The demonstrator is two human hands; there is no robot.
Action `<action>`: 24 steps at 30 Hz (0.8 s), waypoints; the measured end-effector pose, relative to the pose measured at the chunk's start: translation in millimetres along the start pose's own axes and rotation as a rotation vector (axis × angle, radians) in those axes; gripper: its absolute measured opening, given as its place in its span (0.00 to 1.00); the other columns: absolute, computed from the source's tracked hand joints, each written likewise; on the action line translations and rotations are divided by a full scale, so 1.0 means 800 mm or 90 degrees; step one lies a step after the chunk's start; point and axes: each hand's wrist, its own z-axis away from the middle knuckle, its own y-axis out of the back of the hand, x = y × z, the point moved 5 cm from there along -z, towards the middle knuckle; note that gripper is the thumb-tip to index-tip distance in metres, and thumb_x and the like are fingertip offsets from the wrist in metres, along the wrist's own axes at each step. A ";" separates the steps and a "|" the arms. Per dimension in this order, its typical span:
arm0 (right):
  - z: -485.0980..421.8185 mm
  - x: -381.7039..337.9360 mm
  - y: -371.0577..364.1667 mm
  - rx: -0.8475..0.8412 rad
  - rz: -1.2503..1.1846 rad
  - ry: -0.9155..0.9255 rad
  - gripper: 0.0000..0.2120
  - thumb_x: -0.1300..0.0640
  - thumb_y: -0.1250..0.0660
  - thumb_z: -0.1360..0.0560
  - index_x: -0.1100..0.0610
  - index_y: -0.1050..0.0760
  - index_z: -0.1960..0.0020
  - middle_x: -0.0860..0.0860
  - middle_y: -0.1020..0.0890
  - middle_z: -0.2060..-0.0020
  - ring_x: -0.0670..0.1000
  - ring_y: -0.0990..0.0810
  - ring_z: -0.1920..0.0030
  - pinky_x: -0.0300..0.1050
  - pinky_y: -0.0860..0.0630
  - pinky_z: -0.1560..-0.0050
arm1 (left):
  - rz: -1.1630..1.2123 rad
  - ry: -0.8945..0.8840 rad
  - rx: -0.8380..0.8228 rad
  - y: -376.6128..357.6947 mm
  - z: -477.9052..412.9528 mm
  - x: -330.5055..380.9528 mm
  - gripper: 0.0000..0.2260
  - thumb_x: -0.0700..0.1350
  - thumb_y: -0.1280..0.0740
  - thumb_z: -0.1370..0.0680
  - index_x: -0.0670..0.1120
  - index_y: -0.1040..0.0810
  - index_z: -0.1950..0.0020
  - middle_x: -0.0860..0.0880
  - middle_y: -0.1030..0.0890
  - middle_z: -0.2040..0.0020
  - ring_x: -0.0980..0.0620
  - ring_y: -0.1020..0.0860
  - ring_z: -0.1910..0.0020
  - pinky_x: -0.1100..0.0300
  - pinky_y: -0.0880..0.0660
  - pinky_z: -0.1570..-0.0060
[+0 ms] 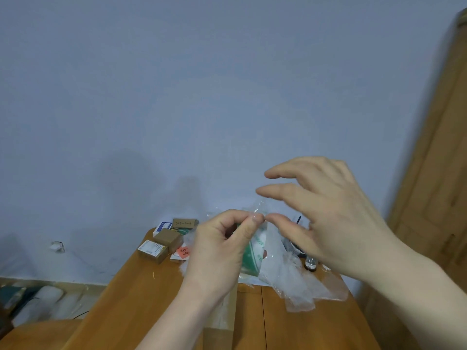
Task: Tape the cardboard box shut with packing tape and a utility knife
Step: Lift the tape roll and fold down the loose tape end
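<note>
Both hands are raised over a wooden table (141, 294). My left hand (222, 248) pinches a thin strip of clear tape (258, 209) between thumb and forefinger; the strip sticks up a little above the pinch. My right hand (326, 218) hovers just to its right with fingers spread and curved, its thumb tip almost touching the left fingertips. A cardboard box (222, 322) lies under my left forearm at the near edge, mostly hidden. I cannot make out a tape roll or a utility knife.
Behind the hands stand a green and white packet (252, 258) and crumpled clear plastic wrap (298, 286). Small cardboard boxes (161, 245) sit at the table's far left corner. A small bottle (310, 264) stands on the right. A wooden door (439, 173) is at the right.
</note>
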 end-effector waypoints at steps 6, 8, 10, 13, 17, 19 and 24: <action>0.000 -0.007 0.001 0.037 0.087 0.120 0.17 0.62 0.27 0.26 0.51 0.17 0.39 0.52 0.17 0.38 0.58 0.20 0.38 0.62 0.28 0.37 | 0.011 -0.002 -0.040 -0.005 0.005 0.004 0.12 0.53 0.29 0.28 0.47 0.11 0.56 0.51 0.12 0.62 0.58 0.17 0.62 0.67 0.21 0.60; 0.003 -0.007 0.003 0.054 0.084 0.122 0.21 0.66 0.27 0.29 0.52 0.17 0.38 0.53 0.17 0.38 0.60 0.19 0.40 0.63 0.28 0.37 | 0.001 -0.003 -0.047 -0.006 0.008 0.005 0.12 0.53 0.28 0.27 0.45 0.12 0.56 0.49 0.12 0.62 0.58 0.18 0.64 0.68 0.23 0.62; 0.006 -0.007 0.001 0.060 0.082 0.131 0.20 0.68 0.30 0.29 0.52 0.17 0.40 0.54 0.16 0.39 0.60 0.18 0.41 0.64 0.28 0.37 | -0.001 0.005 -0.047 -0.007 0.010 0.002 0.11 0.51 0.28 0.25 0.44 0.12 0.55 0.46 0.12 0.61 0.56 0.18 0.64 0.67 0.22 0.62; 0.010 -0.004 -0.004 0.044 0.081 0.133 0.17 0.68 0.30 0.29 0.52 0.16 0.44 0.53 0.16 0.40 0.60 0.18 0.41 0.65 0.28 0.37 | -0.011 0.013 -0.044 -0.008 0.010 -0.003 0.08 0.47 0.28 0.22 0.43 0.12 0.54 0.44 0.11 0.59 0.46 0.16 0.61 0.59 0.19 0.58; 0.011 0.004 -0.010 0.016 0.058 0.125 0.09 0.61 0.29 0.25 0.51 0.16 0.46 0.50 0.15 0.45 0.58 0.18 0.43 0.64 0.28 0.37 | -0.013 0.023 -0.039 -0.010 0.012 -0.003 0.14 0.54 0.27 0.28 0.44 0.11 0.55 0.42 0.12 0.59 0.47 0.17 0.60 0.41 0.18 0.50; 0.011 0.007 -0.010 0.013 0.026 0.111 0.06 0.56 0.29 0.22 0.50 0.15 0.47 0.46 0.14 0.50 0.55 0.17 0.46 0.61 0.27 0.37 | -0.019 0.022 -0.036 -0.010 0.013 -0.002 0.15 0.56 0.27 0.30 0.45 0.11 0.56 0.43 0.12 0.59 0.46 0.17 0.61 0.40 0.19 0.50; 0.010 0.012 -0.007 -0.026 -0.096 0.019 0.09 0.48 0.32 0.22 0.49 0.15 0.48 0.41 0.14 0.56 0.50 0.18 0.49 0.52 0.27 0.41 | -0.040 0.004 -0.039 -0.010 0.014 0.001 0.15 0.57 0.28 0.30 0.47 0.11 0.56 0.43 0.12 0.60 0.35 0.18 0.56 0.41 0.19 0.52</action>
